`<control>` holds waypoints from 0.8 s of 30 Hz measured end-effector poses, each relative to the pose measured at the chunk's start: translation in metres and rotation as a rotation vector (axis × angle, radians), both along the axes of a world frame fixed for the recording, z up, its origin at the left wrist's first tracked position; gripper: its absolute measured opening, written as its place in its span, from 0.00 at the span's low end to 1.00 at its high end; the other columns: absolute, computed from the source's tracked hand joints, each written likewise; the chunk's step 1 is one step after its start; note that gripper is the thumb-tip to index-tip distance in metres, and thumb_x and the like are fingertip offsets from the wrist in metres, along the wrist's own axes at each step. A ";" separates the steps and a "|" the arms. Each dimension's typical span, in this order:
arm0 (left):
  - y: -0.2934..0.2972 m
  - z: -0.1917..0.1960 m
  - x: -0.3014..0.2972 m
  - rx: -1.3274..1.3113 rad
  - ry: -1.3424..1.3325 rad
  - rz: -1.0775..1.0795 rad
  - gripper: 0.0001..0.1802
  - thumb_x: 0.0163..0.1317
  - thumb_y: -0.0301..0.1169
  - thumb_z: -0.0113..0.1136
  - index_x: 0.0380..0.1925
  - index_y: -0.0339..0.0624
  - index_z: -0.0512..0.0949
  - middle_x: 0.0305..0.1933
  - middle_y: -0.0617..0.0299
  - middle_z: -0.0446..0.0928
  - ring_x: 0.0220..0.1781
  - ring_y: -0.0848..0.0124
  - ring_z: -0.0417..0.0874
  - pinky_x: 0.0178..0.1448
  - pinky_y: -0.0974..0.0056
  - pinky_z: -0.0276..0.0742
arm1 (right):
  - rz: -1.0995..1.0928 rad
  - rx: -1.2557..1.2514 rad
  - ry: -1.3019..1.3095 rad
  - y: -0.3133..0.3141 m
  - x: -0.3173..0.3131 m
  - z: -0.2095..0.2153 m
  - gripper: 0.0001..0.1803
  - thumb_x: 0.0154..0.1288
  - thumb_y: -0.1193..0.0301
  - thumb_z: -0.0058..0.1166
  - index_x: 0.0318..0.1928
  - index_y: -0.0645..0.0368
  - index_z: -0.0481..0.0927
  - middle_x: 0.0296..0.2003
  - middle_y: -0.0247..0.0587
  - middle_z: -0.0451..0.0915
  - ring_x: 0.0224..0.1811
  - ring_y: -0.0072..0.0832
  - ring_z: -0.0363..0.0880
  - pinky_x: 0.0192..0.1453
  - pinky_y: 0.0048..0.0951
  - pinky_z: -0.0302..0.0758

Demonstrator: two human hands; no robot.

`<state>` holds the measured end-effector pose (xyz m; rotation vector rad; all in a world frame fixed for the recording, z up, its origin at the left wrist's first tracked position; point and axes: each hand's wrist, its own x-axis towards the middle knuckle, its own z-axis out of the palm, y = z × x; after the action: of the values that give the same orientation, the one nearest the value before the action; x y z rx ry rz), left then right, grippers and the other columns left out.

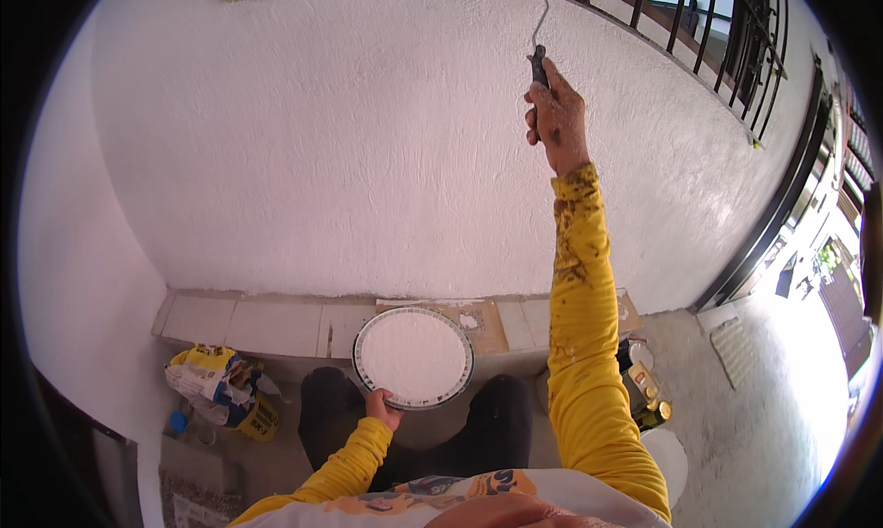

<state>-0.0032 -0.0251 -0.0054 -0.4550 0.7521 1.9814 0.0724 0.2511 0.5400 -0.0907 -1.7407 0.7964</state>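
High against the textured white wall (349, 142), the right hand (555, 114) was closed around the dark grip of a paint roller handle (538, 63), whose thin metal shaft ran up and slightly right before hooking over near the top edge of the view. The roller sleeve itself probably sat beyond the frame, since it could not be seen. That arm was stretched almost fully upward, its yellow sleeve (579, 326) speckled with stains. Far below, between the knees, the left hand (380, 407) gripped the near rim of a round bucket of white paint (414, 356), just in front of the tiled ledge (267, 324). Roller and bucket therefore lay well apart along a nearly vertical line, the bucket down and left of the handle.
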 end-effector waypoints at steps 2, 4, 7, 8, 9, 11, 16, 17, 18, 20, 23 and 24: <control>0.000 0.002 0.001 0.007 0.000 0.002 0.13 0.46 0.25 0.52 0.35 0.44 0.71 0.46 0.56 0.73 0.53 0.55 0.74 0.61 0.42 0.71 | -0.002 -0.002 -0.041 0.003 -0.005 0.005 0.29 0.73 0.70 0.47 0.71 0.64 0.60 0.29 0.30 0.70 0.18 0.12 0.64 0.14 0.18 0.72; 0.000 0.002 0.002 0.014 -0.003 0.017 0.12 0.46 0.25 0.52 0.34 0.44 0.72 0.47 0.56 0.73 0.53 0.55 0.74 0.61 0.43 0.71 | -0.018 -0.026 -0.105 0.005 -0.011 0.007 0.29 0.73 0.69 0.46 0.71 0.64 0.59 0.29 0.30 0.70 0.19 0.14 0.65 0.14 0.19 0.71; -0.001 0.001 0.002 0.076 0.020 -0.014 0.12 0.46 0.25 0.52 0.35 0.44 0.72 0.47 0.56 0.74 0.53 0.55 0.74 0.60 0.43 0.71 | 0.035 0.104 -0.037 0.015 -0.024 0.012 0.28 0.75 0.68 0.43 0.71 0.63 0.59 0.29 0.30 0.71 0.21 0.14 0.67 0.18 0.20 0.73; 0.000 0.000 0.001 0.054 0.002 -0.018 0.12 0.46 0.25 0.52 0.35 0.44 0.72 0.48 0.56 0.74 0.53 0.54 0.74 0.60 0.43 0.71 | 0.005 0.102 -0.049 0.021 -0.032 0.016 0.29 0.77 0.67 0.39 0.74 0.59 0.56 0.31 0.35 0.73 0.22 0.16 0.69 0.23 0.23 0.77; 0.000 0.000 0.000 0.046 -0.009 -0.024 0.13 0.46 0.25 0.52 0.35 0.44 0.72 0.48 0.56 0.74 0.54 0.54 0.74 0.61 0.43 0.71 | -0.081 0.080 -0.101 0.028 -0.039 0.019 0.29 0.77 0.67 0.38 0.75 0.58 0.55 0.31 0.36 0.74 0.22 0.17 0.70 0.24 0.24 0.77; -0.001 -0.002 -0.001 0.036 -0.020 -0.030 0.13 0.46 0.25 0.52 0.35 0.44 0.72 0.48 0.56 0.74 0.54 0.54 0.74 0.61 0.43 0.71 | -0.233 0.036 -0.126 0.040 -0.051 0.017 0.30 0.78 0.67 0.36 0.76 0.56 0.51 0.33 0.43 0.77 0.23 0.20 0.72 0.26 0.27 0.76; 0.000 -0.002 -0.001 0.089 0.010 -0.028 0.13 0.45 0.26 0.53 0.35 0.45 0.72 0.47 0.57 0.75 0.54 0.54 0.75 0.61 0.43 0.71 | -0.332 0.109 -0.202 0.059 -0.062 0.016 0.30 0.79 0.66 0.36 0.77 0.53 0.51 0.31 0.42 0.76 0.22 0.20 0.69 0.24 0.28 0.72; 0.002 -0.002 0.000 0.052 0.001 -0.025 0.14 0.45 0.26 0.53 0.36 0.45 0.72 0.47 0.57 0.75 0.54 0.54 0.75 0.60 0.43 0.71 | -0.240 0.108 -0.140 0.060 -0.064 0.020 0.29 0.79 0.63 0.38 0.76 0.52 0.53 0.28 0.36 0.71 0.20 0.17 0.63 0.21 0.25 0.69; 0.001 -0.001 0.000 0.025 -0.002 -0.025 0.14 0.46 0.26 0.53 0.36 0.45 0.72 0.47 0.57 0.75 0.54 0.54 0.75 0.60 0.43 0.72 | -0.190 0.144 -0.046 0.060 -0.064 0.014 0.29 0.79 0.63 0.38 0.76 0.51 0.53 0.26 0.33 0.69 0.19 0.16 0.60 0.20 0.23 0.68; 0.002 -0.001 -0.001 0.011 0.001 -0.030 0.14 0.46 0.26 0.53 0.37 0.45 0.72 0.47 0.58 0.75 0.53 0.54 0.75 0.60 0.42 0.72 | -0.343 0.194 -0.097 0.060 -0.066 0.005 0.29 0.80 0.63 0.38 0.77 0.50 0.52 0.25 0.30 0.67 0.18 0.14 0.57 0.19 0.22 0.66; 0.001 -0.003 0.001 0.032 0.005 -0.026 0.14 0.46 0.27 0.54 0.37 0.45 0.72 0.47 0.58 0.75 0.54 0.55 0.75 0.60 0.42 0.71 | -0.372 0.207 -0.171 0.058 -0.062 -0.043 0.31 0.80 0.66 0.35 0.78 0.50 0.46 0.28 0.34 0.71 0.18 0.15 0.58 0.19 0.21 0.65; 0.001 -0.003 0.001 0.026 0.008 -0.024 0.14 0.47 0.27 0.54 0.37 0.45 0.72 0.48 0.58 0.75 0.55 0.55 0.74 0.61 0.42 0.70 | -0.395 0.224 -0.187 0.056 -0.060 -0.065 0.31 0.80 0.66 0.35 0.78 0.50 0.46 0.31 0.36 0.74 0.19 0.15 0.58 0.19 0.20 0.65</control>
<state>-0.0026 -0.0238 -0.0086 -0.4209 0.7331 1.9690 0.0129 0.3074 0.4747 -0.3556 -1.8961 0.3095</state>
